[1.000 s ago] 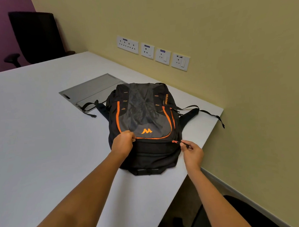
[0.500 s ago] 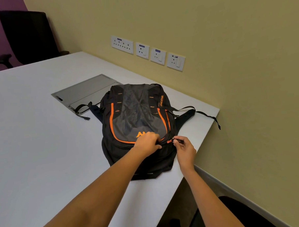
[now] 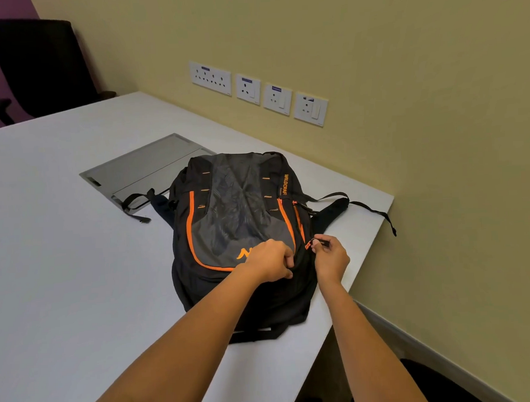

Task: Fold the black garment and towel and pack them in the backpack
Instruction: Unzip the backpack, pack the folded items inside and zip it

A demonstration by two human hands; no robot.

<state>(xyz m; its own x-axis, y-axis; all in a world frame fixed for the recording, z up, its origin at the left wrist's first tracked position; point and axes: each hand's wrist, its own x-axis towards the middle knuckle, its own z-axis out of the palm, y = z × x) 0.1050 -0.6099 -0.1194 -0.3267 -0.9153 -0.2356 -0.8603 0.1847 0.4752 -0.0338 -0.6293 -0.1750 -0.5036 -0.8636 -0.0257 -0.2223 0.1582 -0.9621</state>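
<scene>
A black and grey backpack [image 3: 227,208] with orange zips lies flat on the white table [image 3: 63,270], near its right edge. My left hand [image 3: 271,259] presses down on the backpack's front, fingers gripping the fabric over the orange logo. My right hand [image 3: 331,255] pinches the orange zip pull [image 3: 308,244] on the backpack's right side. No black garment or towel is in view.
A grey cable-hatch lid [image 3: 147,169] is set into the table behind the backpack. Loose straps [image 3: 370,210] trail toward the table's right edge. Wall sockets [image 3: 259,93] line the yellow wall. A black office chair [image 3: 39,64] stands at the far left.
My left hand moved right across the backpack's front, from its left edge to beside the zip. My right hand with the zip pull rose slightly along the right side.
</scene>
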